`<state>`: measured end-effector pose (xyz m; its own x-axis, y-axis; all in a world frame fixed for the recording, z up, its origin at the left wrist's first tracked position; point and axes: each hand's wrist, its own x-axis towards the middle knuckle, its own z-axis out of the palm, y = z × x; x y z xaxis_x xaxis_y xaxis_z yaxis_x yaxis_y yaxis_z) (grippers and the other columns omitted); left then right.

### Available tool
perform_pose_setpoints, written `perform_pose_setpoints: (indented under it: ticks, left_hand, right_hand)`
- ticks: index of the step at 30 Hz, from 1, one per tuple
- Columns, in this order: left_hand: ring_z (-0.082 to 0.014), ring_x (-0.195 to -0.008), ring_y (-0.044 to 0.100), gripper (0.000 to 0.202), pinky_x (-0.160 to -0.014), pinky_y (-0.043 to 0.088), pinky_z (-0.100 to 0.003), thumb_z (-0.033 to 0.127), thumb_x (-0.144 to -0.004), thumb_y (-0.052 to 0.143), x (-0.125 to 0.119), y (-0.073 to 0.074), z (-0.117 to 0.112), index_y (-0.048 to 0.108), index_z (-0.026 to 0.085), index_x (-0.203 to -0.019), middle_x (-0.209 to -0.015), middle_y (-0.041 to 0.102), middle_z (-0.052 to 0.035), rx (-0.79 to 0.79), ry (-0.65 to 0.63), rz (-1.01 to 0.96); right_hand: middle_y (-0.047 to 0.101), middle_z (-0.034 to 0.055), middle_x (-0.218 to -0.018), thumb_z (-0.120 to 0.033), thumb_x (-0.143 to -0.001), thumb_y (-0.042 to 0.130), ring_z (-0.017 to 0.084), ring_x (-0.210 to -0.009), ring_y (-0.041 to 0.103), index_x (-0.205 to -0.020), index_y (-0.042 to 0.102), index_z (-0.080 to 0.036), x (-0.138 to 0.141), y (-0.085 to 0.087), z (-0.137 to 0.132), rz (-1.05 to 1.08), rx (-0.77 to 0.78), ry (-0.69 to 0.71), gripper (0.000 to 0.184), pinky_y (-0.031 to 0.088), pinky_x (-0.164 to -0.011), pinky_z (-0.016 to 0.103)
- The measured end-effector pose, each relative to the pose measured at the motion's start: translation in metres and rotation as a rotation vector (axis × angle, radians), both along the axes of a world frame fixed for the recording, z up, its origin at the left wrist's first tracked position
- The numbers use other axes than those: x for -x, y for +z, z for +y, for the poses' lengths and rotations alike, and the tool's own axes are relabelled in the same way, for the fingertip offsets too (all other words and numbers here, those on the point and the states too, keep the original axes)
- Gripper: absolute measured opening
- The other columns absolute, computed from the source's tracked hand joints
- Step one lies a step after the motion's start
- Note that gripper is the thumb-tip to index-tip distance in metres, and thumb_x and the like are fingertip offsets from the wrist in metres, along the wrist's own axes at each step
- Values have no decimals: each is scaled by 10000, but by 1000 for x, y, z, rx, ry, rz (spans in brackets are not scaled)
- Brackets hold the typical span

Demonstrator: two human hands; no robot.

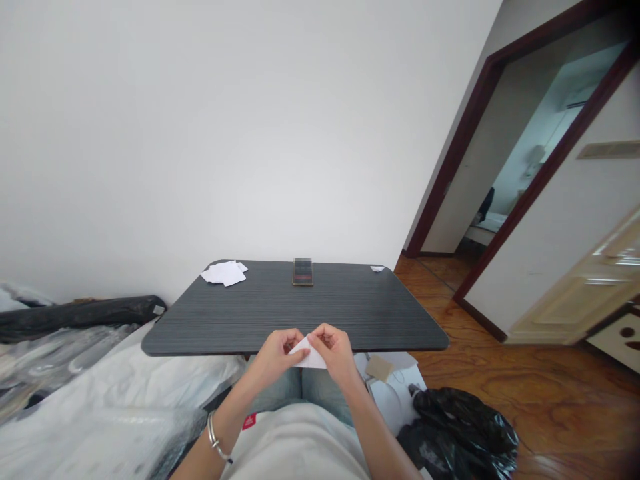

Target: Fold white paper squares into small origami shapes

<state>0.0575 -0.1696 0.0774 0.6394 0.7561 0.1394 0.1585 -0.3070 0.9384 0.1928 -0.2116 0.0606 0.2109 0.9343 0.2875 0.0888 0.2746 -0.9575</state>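
My left hand [273, 357] and my right hand [330, 353] pinch a folded white paper triangle [310, 355] between them, just in front of the near edge of a dark grey wood-grain table [295, 317]. Both hands are above my lap, with the fingers curled over the paper's upper edge. A loose pile of white paper pieces [223, 273] lies at the table's far left. A phone in a gold-edged case [303, 272] sits at the far edge, and a small white paper scrap [377, 269] lies at the far right corner.
A black plastic bag [453, 427] sits low on the right, beside a piece of cardboard [379, 367]. White plastic sheeting [100, 400] and a dark rolled bundle [75, 317] lie to the left. A wooden floor [500, 373] and a doorway [515, 160] are on the right.
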Motion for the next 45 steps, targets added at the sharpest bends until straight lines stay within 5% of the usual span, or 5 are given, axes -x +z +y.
perform_pose_setpoints:
  ticks: [7,20,33,41,45]
  left_hand:
    - [-59,-452,291,340,-427,197,-173,413,-674,547,-2,-2,2,482,108,-538,-478,373,52,100,-25,-13]
    - [-66,-445,301,314,-430,207,-178,394,-666,548,1,-3,2,540,103,-549,-458,401,51,-26,3,61]
    - [-60,-419,305,334,-404,209,-171,420,-680,539,2,-6,8,503,118,-540,-441,390,56,19,173,-56]
    - [-73,-453,379,310,-429,252,-173,402,-718,512,0,-5,8,552,103,-648,-504,484,26,148,111,-151]
    - [-74,-464,394,293,-438,253,-171,392,-707,534,1,-4,6,537,109,-631,-523,509,22,79,161,-118]
  right_hand:
    - [490,-24,-509,-292,-710,550,88,-452,411,-607,530,-151,3,3,-2,12,-41,-2,176,308,-428,198]
    - [462,-39,-479,-276,-684,576,81,-432,387,-571,520,-156,4,-2,0,2,-35,21,175,291,-414,193]
    - [506,-19,-501,-349,-702,559,92,-460,413,-598,573,-140,-6,-6,7,-6,-4,45,235,314,-438,202]
    - [497,-18,-526,-313,-692,575,100,-494,416,-592,555,-153,-4,-6,3,-58,-14,20,190,315,-455,203]
    - [489,-19,-536,-307,-702,566,97,-496,412,-610,544,-151,-3,-3,2,-78,5,43,183,311,-454,201]
